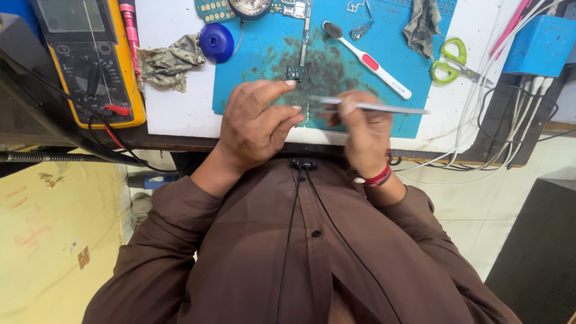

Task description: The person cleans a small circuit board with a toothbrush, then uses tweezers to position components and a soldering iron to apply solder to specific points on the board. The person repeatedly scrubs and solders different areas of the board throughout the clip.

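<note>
I see a white surface (174, 114) carrying a blue mat (408, 66). Left of the mat lie a crumpled rag (168, 60) and a yellow multimeter (96, 60); right of it, green scissors (451, 63).

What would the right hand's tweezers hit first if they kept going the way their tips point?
Probably the left hand's fingers: the tweezers in the right hand point straight at them, nearly touching. Depth is unclear.

One head-worn camera looks steeply down, close over the hands, chest and near edge of the worktable (174, 120).
</note>
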